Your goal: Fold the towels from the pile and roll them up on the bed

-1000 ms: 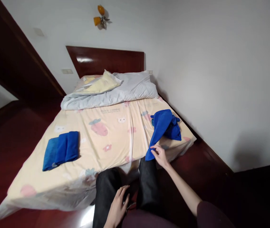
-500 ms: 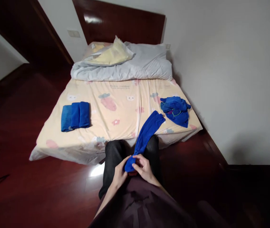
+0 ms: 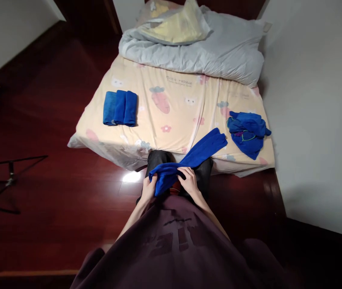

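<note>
A long blue cloth (image 3: 202, 149) stretches from my lap up onto the near edge of the bed, its far end lying on the patterned sheet. My left hand (image 3: 149, 186) grips the cloth's near left corner, thumb on top. At the right side of the same near end, my right hand (image 3: 188, 179) pinches the cloth's edge. Between the two hands the fabric is spread and hangs down in loose folds. Folded blue cloths (image 3: 120, 108) lie side by side on the left of the bed. A crumpled blue pile (image 3: 248, 132) with thin green edging rests on the right.
The bed (image 3: 177, 116) has a cream sheet with carrot and flower prints. A grey quilt (image 3: 231, 48) and a yellowish pillow (image 3: 183, 28) are at its far end. Black tripod legs (image 3: 10, 182) stand on the floor at left. A white wall rises at right.
The view has tilted down and shifted left. My hands have moved apart, and the near end of the cloth, bunched before, is now spread wider between them.
</note>
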The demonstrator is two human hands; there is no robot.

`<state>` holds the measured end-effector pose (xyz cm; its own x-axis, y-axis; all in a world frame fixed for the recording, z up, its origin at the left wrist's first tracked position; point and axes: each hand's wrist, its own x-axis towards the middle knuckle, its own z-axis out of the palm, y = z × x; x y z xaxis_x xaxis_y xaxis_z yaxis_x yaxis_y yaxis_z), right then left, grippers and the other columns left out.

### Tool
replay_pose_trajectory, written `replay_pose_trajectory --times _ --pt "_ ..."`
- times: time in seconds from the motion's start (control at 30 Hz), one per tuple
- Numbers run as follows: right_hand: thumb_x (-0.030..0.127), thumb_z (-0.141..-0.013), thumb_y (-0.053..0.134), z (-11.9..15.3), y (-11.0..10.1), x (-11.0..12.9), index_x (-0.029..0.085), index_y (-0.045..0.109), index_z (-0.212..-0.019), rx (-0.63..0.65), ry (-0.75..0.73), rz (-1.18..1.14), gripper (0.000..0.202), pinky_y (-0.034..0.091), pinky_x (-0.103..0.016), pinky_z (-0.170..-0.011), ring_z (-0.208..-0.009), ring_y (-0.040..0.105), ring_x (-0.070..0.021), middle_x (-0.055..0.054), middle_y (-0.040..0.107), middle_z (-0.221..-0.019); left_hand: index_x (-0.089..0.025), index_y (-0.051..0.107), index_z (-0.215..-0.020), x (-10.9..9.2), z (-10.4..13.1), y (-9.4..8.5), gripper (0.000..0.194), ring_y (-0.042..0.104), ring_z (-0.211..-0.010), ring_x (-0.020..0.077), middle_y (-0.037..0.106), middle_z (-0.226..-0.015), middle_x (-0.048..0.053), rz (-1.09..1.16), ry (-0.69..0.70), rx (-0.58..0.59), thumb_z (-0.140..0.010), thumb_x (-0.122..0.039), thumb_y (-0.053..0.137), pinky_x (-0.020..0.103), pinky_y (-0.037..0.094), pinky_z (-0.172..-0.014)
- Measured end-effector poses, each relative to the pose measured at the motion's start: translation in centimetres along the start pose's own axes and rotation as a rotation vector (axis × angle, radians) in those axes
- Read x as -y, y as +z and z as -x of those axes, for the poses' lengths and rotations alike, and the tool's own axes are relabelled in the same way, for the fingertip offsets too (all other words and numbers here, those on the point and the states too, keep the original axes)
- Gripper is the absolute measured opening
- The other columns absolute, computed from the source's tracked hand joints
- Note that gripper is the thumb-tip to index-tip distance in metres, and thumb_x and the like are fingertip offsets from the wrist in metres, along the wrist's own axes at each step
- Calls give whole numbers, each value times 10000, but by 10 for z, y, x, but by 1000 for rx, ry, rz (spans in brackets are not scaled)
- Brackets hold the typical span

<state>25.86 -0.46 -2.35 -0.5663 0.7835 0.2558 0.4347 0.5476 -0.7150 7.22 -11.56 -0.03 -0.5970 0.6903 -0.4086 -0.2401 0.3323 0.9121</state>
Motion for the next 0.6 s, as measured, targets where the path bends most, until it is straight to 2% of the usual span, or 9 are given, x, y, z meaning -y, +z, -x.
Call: replay_pose_trajectory --times 0.17,0.33,0.47,0.53,0.6 --pt "105 -966 631 -12 13 -2 231 778 -1183 60 -46 81 291 494 -417 -1043 -1156 685 -244 -76 776 -1223 -140 715 -800 -10 -1 -22 879 677 -728 250 692 -694 72 51 -83 30 -479 -958 721 337 561 -677" --pt "164 -1032 558 -16 19 2 213 795 -1089 86 -69 -7 249 495 -397 -1013 -1072 715 -216 -72 804 -1110 -110 734 -956 -15 3 -57 910 723 -831 298 763 -857 128 -17 -92 43 -426 -841 845 397 594 -802" --pt "233 -1068 510 -14 15 12 207 784 -1084 108 -66 -98 276 518 -396 -1005 -1018 723 -219 -80 798 -1066 -117 744 -1009 -17 2 -92 775 736 -848 307 785 -910 124 -277 -30 126 -556 -736 860 399 605 -810" --pt "294 -1083 499 -13 9 22 212 772 -1111 74 -29 -137 286 545 -376 -972 -988 722 -220 -86 783 -1041 -135 742 -1138 -16 0 -110 701 744 -835 306 781 -871 91 -503 55 155 -687 -667 813 391 603 -801" --pt "351 -1087 502 -13 2 35 222 766 -1103 58 -7 -166 294 567 -350 -922 -943 721 -219 -84 767 -997 -157 686 -1315 -14 -2 -123 636 748 -796 302 766 -819 67 -730 122 112 -824 -560 723 395 601 -789"
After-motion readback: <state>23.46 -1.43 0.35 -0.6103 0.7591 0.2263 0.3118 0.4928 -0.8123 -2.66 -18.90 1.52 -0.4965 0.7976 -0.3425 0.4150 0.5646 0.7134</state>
